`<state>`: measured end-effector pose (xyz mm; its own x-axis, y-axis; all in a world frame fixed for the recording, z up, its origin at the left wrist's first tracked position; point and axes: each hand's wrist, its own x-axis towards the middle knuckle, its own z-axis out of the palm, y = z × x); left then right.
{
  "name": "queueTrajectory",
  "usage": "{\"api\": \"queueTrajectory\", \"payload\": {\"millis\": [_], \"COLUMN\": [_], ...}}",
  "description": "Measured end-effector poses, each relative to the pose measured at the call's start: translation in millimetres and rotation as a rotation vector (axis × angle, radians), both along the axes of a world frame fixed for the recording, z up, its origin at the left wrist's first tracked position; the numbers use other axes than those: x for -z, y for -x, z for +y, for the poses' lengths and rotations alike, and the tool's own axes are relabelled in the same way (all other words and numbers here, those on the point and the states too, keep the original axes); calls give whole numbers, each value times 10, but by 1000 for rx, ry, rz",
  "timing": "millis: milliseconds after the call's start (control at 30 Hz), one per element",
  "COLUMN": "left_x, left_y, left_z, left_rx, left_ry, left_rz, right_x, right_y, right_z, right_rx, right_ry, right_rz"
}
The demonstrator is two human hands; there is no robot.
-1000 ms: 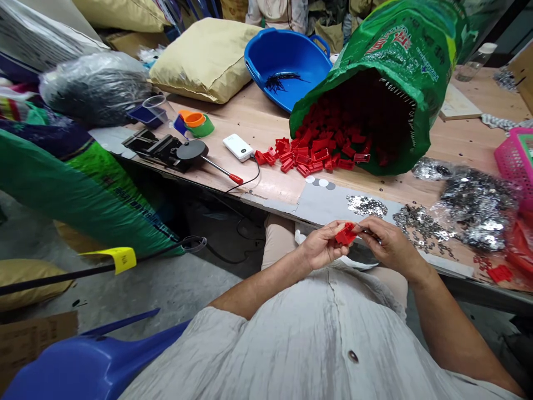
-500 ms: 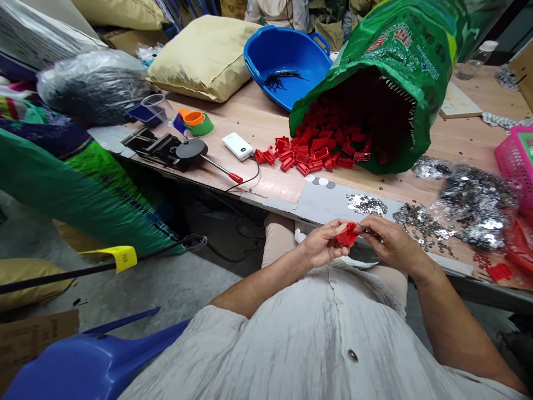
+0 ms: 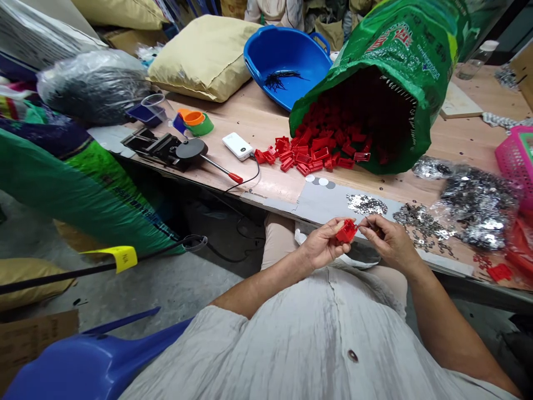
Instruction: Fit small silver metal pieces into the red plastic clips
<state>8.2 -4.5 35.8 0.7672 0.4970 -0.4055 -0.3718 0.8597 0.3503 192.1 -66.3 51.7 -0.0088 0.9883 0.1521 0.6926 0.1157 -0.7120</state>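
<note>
Over my lap, my left hand (image 3: 325,244) grips a small red plastic housing (image 3: 346,230) between thumb and fingers, its hollow side facing up and right. Just right of it, my right hand (image 3: 389,241) is closed in a pinch near the housing's edge. Something thin and dark pokes out from its fingertips, too small to name. Behind the hands, flat silvery metal pieces (image 3: 366,204) lie on a grey sheet at the table's edge, with a heap of small metal parts (image 3: 425,225) to the right.
A green sack (image 3: 400,66) lies on its side, spilling red housings (image 3: 310,153). Left of it are a blue basin (image 3: 287,61), a white power bank (image 3: 237,146) with a cable, and a black lever tool (image 3: 170,150). A bag of metal parts (image 3: 478,205) and a pink basket (image 3: 514,164) stand right.
My right hand has drawn slightly to the right, away from the red housing. The housing has turned a little in my left hand, showing more of its hollow.
</note>
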Motion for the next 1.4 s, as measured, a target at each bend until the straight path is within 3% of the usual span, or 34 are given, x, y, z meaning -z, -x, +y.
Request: {"api": "queueTrajectory", "payload": {"millis": [433, 1033, 1400], "left_x": [59, 170, 64], "left_y": [-19, -26, -10], "left_z": [-42, -24, -17], "left_rx": [-44, 47, 28], "left_ry": [-91, -102, -54], "left_rz": [35, 60, 58], "right_x": [61, -112, 9], "right_y": [114, 162, -68], "right_z": [12, 20, 90], "right_rx": [107, 59, 27], "right_ry": [77, 121, 238], "right_rz": [103, -84, 206]}}
